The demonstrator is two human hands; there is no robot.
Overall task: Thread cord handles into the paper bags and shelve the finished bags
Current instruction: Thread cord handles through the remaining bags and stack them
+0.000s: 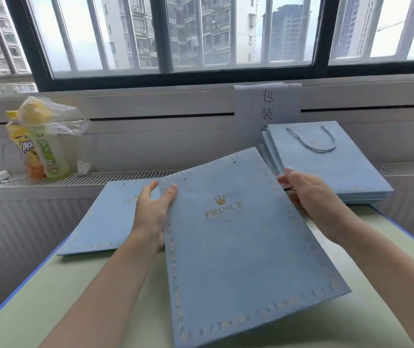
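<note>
Between both hands, flat blue bag (pixel 246 237) is held: left hand (pixel 150 212) pinches its far-left edge; right hand (pixel 309 197) grips its far-right edge.

Both bare forearms reach forward; the left hand (pixel 152 212) pinches the bag's (pixel 246 247) left edge, thumb on top, while the right hand (pixel 311 197) grips its right edge.

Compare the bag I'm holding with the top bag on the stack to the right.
The held bag has no cord handle showing; the top bag on the stack has a twisted cord looped across it. The held bag shows its gold crown and PRINCE print; the stacked bag shows a plain face. The held bag is tilted up; the stacked one lies flat. Both are pale blue.
</note>
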